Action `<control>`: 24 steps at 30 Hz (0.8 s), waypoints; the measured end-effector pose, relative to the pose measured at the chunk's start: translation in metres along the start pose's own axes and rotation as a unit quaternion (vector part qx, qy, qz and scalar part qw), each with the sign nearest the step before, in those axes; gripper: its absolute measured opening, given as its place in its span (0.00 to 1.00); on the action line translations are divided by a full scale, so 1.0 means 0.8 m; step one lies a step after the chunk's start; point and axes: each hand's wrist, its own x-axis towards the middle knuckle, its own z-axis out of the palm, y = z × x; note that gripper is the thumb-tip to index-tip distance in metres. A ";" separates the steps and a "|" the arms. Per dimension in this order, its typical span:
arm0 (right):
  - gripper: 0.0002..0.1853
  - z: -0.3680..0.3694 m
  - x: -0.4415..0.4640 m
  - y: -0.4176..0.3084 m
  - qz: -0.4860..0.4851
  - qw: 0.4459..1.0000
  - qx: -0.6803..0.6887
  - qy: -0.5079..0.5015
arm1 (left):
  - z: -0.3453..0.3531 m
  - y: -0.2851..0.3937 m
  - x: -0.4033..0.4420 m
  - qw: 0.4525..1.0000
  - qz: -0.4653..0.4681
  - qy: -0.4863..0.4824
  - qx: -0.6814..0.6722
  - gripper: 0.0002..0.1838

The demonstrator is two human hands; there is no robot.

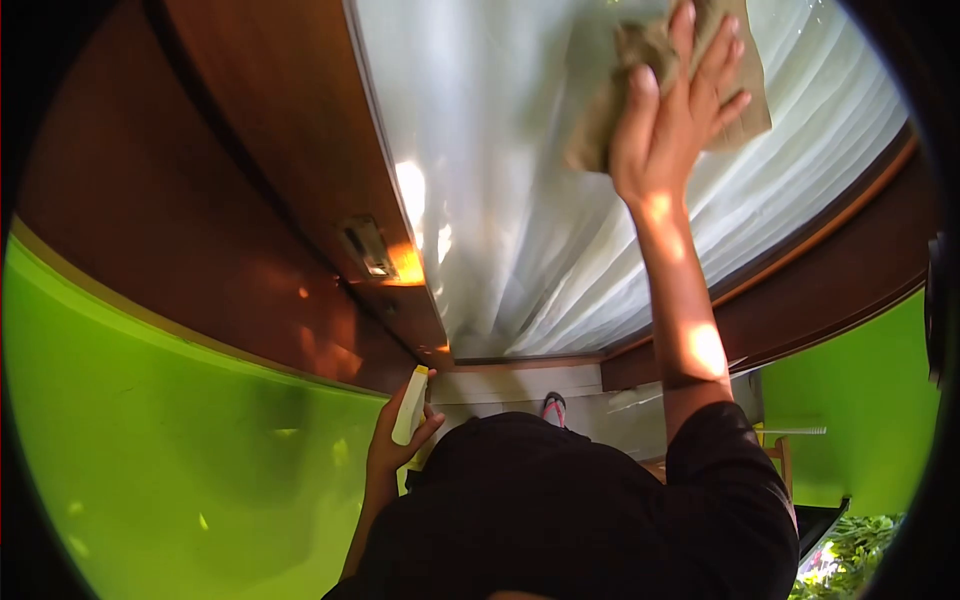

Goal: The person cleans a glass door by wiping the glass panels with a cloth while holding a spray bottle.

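left wall: green panel running off into the black lens edge; 1 of 2 green walls showing
wooden frame: brown, top being cut off; carrying 1 metal latch, detail too small to read
left hand: gripping 1 spray bottle, white with yellow tip, low by the frame; fingers and torso hiding its lower part
glass pane: 1, upper edge out of view; white curtain hanging behind, fold count unclear
foot: 1 showing, wearing a sandal, black shirt hiding the rest
right hand: lying flat, fingers spreading, pressing 1 brown cloth on the upper pane; palm covering its middle, top cropping out
right wall: green, partly blocked by the right sleeve; foliage showing below, leaves not countable
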 end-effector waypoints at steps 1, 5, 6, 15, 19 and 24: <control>0.31 0.006 0.016 -0.017 0.009 0.999 0.008 0.029 | 0.001 0.000 0.001 1.000 0.015 -0.009 0.015 0.37; 0.32 0.017 0.009 -0.087 -0.038 0.990 -0.048 -0.127 | 0.009 0.011 0.008 0.997 0.070 -0.010 0.031 0.37; 0.31 0.031 -0.018 -0.089 -0.079 0.990 -0.018 -0.117 | 0.008 0.013 0.009 0.997 0.067 -0.014 0.029 0.38; 0.34 -0.017 -0.219 -0.011 -0.277 0.914 0.000 -0.298 | 0.006 0.007 0.007 0.999 0.030 -0.027 0.018 0.39; 0.33 -0.043 -0.184 0.052 -0.211 0.932 -0.015 -0.296 | 0.005 0.009 -0.002 0.999 0.035 -0.013 0.022 0.39; 0.34 -0.025 -0.010 0.037 -0.001 1.000 0.001 0.003 | 0.002 0.001 -0.003 0.998 0.038 -0.026 0.035 0.39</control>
